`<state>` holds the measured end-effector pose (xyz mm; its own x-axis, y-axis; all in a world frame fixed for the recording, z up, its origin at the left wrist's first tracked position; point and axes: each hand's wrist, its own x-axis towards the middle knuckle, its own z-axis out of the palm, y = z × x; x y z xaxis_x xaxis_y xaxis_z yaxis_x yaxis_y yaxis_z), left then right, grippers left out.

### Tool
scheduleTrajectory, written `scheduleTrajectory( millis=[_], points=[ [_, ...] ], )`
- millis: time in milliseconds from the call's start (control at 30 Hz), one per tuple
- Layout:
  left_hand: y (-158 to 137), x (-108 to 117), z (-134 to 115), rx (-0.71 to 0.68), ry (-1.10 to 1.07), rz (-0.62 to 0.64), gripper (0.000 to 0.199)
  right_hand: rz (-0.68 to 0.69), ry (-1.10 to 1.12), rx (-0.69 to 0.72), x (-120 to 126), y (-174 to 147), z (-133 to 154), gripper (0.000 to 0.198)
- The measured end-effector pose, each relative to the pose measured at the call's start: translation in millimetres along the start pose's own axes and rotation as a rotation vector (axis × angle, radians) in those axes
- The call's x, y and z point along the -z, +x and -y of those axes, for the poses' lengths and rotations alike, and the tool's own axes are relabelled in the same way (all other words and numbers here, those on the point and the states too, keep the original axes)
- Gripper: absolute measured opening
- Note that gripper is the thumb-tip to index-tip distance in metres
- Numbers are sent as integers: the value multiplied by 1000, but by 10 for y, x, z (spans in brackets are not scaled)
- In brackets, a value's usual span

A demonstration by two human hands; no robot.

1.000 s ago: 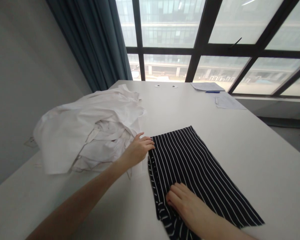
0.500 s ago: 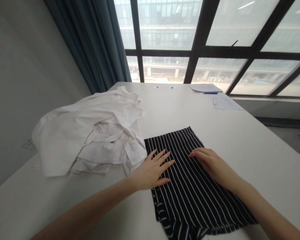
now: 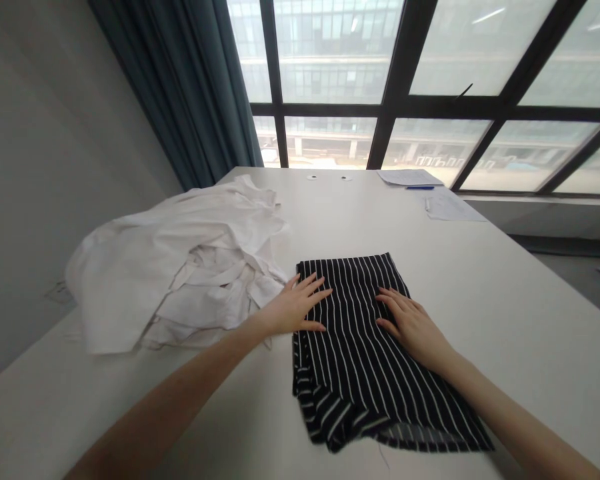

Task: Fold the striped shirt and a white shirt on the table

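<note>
A black cloth with thin white stripes (image 3: 365, 353) lies folded on the table in front of me. Its far edge is fairly straight, while the near left corner is bunched and turned over. My left hand (image 3: 295, 308) rests flat on its upper left side, fingers spread. On the right part of the cloth lies my right hand (image 3: 413, 327), palm down with fingers stretched out. Just left of my left hand sits a heap of white cloth (image 3: 180, 260), crumpled and layered.
The white table (image 3: 510, 313) reaches back toward the window. Sheets of paper (image 3: 410, 177) and a blue pen (image 3: 420, 188) lie at its far right. A dark blue curtain (image 3: 195, 87) hangs behind the white heap.
The striped cloth has turned, and its near end has shifted away from me. My left hand has moved farther forward and left; the fingers of my right hand have flattened and spread.
</note>
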<state>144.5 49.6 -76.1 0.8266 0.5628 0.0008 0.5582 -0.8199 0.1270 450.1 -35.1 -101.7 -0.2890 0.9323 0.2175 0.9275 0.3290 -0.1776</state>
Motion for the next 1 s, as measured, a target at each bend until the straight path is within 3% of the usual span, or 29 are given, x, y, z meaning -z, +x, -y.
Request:
scheduleTrajectory(
  millis=[167,267,367,433,633,767,900,1000],
  points=[
    [151,163,-27,218,146,-173,45,-60,-192,-198,-97,218,81,39],
    [179,156,-281,131,100,-223,37,-46,-281,-264,-105,313,184,38],
    [143,40,-526,10,-3,-183,38,-9,-334,-285,-88,342,278,38],
    [84,-57,-596,4,-12,-167,44,9,-357,-294,-70,324,338,36],
    [-133,-169,-395,68,29,-180,55,111,-381,-252,108,217,483,37],
    [-198,-117,-276,182,-64,-260,43,196,-271,-180,334,310,312,30],
    [-195,-55,-233,354,-117,-328,34,51,-146,-159,427,581,-82,24],
    [-185,1,-210,408,-119,-287,15,-2,-121,-231,366,809,-333,28]
  ],
)
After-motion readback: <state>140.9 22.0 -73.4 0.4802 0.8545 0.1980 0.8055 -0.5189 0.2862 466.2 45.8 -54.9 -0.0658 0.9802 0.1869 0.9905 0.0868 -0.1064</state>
